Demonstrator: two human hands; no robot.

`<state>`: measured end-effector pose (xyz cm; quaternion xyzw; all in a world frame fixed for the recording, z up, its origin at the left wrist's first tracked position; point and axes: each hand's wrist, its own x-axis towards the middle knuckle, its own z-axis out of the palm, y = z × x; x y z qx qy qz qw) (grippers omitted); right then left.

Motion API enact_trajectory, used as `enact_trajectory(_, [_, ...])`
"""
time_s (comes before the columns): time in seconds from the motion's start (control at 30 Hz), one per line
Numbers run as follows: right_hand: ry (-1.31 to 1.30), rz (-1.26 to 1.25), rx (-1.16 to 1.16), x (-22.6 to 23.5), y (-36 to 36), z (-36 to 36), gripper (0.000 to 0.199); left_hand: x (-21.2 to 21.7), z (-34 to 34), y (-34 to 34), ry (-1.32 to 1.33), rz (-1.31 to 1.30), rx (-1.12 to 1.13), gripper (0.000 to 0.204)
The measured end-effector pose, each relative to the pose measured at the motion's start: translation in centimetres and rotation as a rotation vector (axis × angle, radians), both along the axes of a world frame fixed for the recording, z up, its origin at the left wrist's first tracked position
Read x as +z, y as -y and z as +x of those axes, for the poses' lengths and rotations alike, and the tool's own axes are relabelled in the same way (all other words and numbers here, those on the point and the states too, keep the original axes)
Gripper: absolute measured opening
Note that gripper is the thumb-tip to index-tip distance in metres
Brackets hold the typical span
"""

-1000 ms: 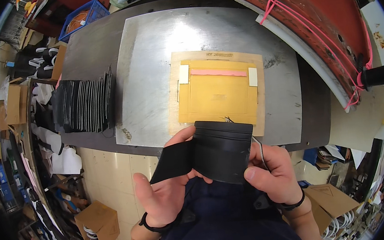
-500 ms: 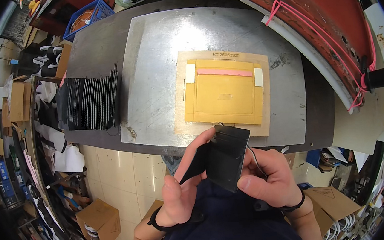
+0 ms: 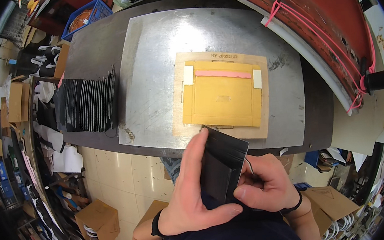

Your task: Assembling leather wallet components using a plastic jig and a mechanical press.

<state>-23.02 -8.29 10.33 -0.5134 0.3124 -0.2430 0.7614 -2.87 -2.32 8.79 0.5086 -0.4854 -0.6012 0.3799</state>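
A thin black wallet [image 3: 218,175], partly folded, is held between my two hands just off the table's near edge. My left hand [image 3: 188,199] lies along its left side, fingers up toward the top corner and thumb reaching across the bottom. At its right edge my right hand [image 3: 267,184] pinches with thumb and bent fingers. A thin strip or cord loops out beside the right fingers. Beyond the wallet, a yellow form [image 3: 222,98] with a pink strip and two white pads is on a light wooden board [image 3: 178,121].
A metal plate [image 3: 146,78] lies under the board on the dark table. To the left stands a row of several black pieces [image 3: 86,104]. A blue crate [image 3: 87,19] is at the back left. A red machine frame [image 3: 320,10] with pink cord curves along the right.
The wallet has folded further closed. My left hand has turned, its thumb swinging across the bottom edge, and its fingers now lie along the left side. The right hand keeps its pinch.
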Motion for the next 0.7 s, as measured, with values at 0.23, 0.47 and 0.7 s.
enact_trajectory(0.23, [-0.095, -0.093, -0.073, -1.5, -0.3, -0.3, 0.015, 0.3, 1.1, 0.4, 0.358, -0.305, -0.035, 0.106])
enact_trajectory(0.47, [-0.141, -0.133, -0.155, -2.3, -0.3, 0.1, 0.017, -1.0, 0.0, 0.0, -0.154, -0.212, 0.483, 0.062])
enact_trajectory(0.7, [-0.275, -0.192, -0.236, -2.2, 0.0, 0.5, 0.029, -0.8, 0.3, -0.1, -0.110, -0.232, 0.551, 0.070])
